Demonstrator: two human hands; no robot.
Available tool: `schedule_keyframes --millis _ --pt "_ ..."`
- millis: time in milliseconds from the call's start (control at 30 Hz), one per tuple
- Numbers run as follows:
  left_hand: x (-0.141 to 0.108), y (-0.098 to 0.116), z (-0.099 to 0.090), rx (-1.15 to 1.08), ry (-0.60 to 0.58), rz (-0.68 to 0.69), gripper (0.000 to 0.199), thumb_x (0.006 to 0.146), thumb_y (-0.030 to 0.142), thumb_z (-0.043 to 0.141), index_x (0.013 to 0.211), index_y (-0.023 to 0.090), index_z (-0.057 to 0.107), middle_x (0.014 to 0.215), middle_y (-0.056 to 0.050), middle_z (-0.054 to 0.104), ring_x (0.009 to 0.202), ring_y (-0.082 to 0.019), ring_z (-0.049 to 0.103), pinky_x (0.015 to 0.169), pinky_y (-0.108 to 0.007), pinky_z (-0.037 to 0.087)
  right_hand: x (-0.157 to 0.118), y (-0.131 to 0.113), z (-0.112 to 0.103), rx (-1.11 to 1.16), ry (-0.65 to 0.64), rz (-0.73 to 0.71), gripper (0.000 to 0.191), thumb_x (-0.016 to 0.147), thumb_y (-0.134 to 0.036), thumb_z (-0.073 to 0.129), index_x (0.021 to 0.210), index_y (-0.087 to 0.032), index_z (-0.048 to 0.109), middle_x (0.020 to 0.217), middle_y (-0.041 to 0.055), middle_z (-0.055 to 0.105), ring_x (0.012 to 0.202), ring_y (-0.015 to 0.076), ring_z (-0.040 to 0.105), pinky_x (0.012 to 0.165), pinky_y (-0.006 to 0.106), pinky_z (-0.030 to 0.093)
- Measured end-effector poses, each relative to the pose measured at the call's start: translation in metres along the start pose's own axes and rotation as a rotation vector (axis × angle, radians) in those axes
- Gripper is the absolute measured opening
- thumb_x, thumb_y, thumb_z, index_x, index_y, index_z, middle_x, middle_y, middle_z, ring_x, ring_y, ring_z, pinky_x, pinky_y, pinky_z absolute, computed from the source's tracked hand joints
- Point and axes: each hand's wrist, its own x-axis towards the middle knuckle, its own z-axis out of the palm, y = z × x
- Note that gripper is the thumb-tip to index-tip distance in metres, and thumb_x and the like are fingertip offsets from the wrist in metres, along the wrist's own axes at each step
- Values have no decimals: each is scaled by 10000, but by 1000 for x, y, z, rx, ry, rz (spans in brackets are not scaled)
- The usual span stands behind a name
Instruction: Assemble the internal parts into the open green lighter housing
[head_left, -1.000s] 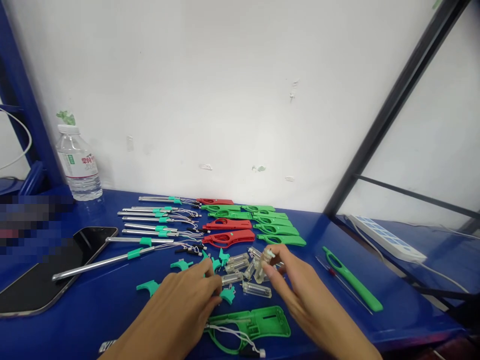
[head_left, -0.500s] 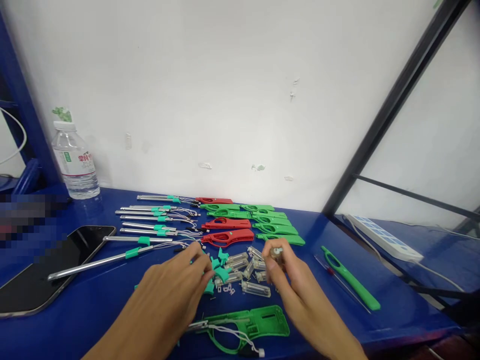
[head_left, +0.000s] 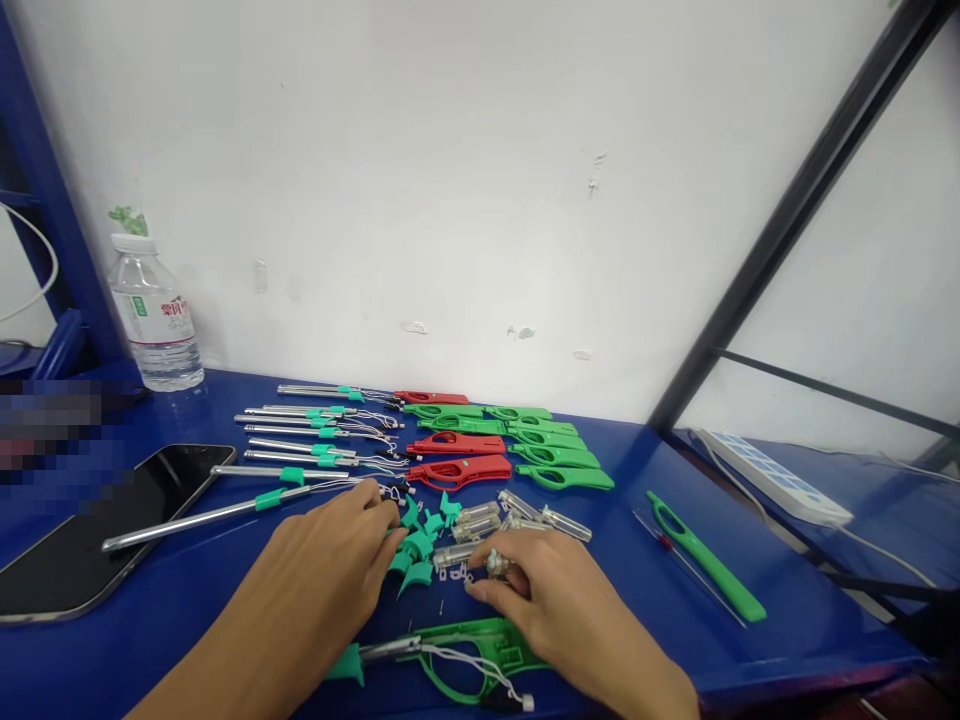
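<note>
The see-through tube (head_left: 496, 563) sits in my right grip (head_left: 559, 595), pinched between thumb and curled fingers with its valve end showing, right by the tiny white clips (head_left: 454, 574). I take the step in hand to be handling small loose parts; the next move calls for a light touch, since a nudge could scatter those clips. My right wrist comes in from the lower right, back of the hand turned up. My left grip (head_left: 334, 545) reaches from the lower left, knuckles up, fingers bunched beside the teal pieces (head_left: 415, 545); whether they hold one I can't make out. More tubes (head_left: 476, 524) lie beyond my right fingers. Nearer me, a green half-shell (head_left: 517, 645) with a wired metal rod (head_left: 390, 650) at its end rests on the tabletop (head_left: 622, 560).
</note>
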Motion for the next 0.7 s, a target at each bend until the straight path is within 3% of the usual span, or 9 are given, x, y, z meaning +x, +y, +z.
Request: schedule_keyframes --millis 100,267,367,433,567,633,700 --pt "0 0 1 0 14 3 381 1202 303 518 1164 291 897 1280 -112 861 989 -323 830 716 -382 448 2 3 5 -27 27 -55 124 1134 -191 882 1084 -304 897 834 -23 835 719 243 760 734 350 529" --pt "-4 3 4 -36 90 54 429 1205 364 468 1044 298 860 1159 -103 848 892 -298 792 673 -385 416 6 6 9 -33 44 -86 218 1146 -149 839 982 -292 826 998 16 913 922 278 882 789 343 586" --pt "-7 7 3 -94 124 85 504 1204 365 376 1060 298 854 1150 -105 852 938 -316 823 706 -404 467 6 5 7 16 60 -66 213 1161 -156 787 987 -278 810 968 21 882 870 271 819 789 357 543" --pt "-9 10 1 -169 124 102 543 1201 375 330 1098 305 858 1163 -94 865 996 -317 850 759 -413 517 6 1 3 150 88 -28 203 1170 -192 749 991 -268 809 861 -4 790 769 233 702 756 348 478" --pt "-16 21 1 -397 121 172 492 1180 483 406 1145 340 875 1161 -63 912 1015 -309 857 886 -427 610 7 -11 -4 597 123 68 356 1150 -536 785 937 -252 788 708 -62 497 657 172 420 644 312 327" --pt "-19 29 3 -503 123 199 448 1160 509 465 1131 360 886 1129 -53 928 963 -303 841 898 -429 629 7 -16 -5 755 132 97 516 1080 -731 832 918 -244 777 717 -63 471 669 163 379 627 300 309" --pt "-22 38 4 -587 147 206 434 1135 518 490 1085 363 892 1040 -47 919 863 -283 803 856 -417 623 7 -19 -5 824 164 106 588 1021 -813 869 912 -242 777 730 -56 487 682 164 391 625 291 327"
